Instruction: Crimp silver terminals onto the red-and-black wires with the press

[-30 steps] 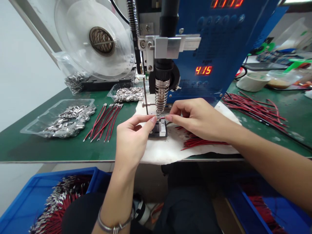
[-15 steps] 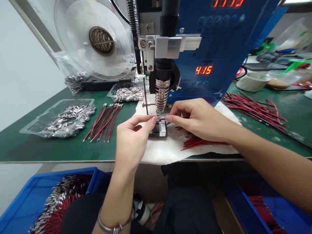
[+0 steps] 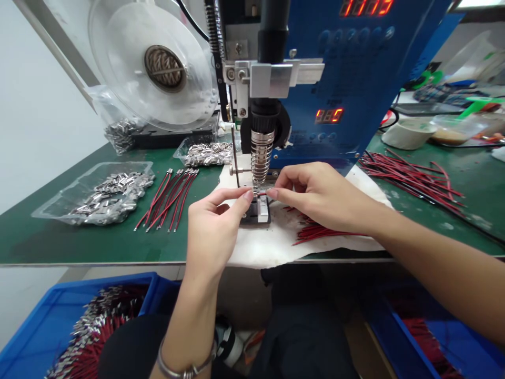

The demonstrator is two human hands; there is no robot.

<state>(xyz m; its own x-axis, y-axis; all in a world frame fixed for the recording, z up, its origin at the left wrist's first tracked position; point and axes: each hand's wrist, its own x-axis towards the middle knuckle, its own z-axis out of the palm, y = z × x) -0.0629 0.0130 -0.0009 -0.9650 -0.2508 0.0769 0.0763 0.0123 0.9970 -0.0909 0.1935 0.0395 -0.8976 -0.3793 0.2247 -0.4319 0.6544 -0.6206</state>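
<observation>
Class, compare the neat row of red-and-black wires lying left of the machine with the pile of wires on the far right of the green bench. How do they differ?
The row of wires lies parallel and tidy; the right-hand pile is splayed and crossing. The row holds few wires; the pile holds many more. The row's far ends carry silvery metal tips; I cannot make out tips on the pile. Both are thin red-and-black wires resting on the green bench.

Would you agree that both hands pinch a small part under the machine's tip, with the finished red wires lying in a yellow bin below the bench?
Not quite: the bin is blue, as the head view shows. Left hand and right hand do meet under the machine tip.
</observation>
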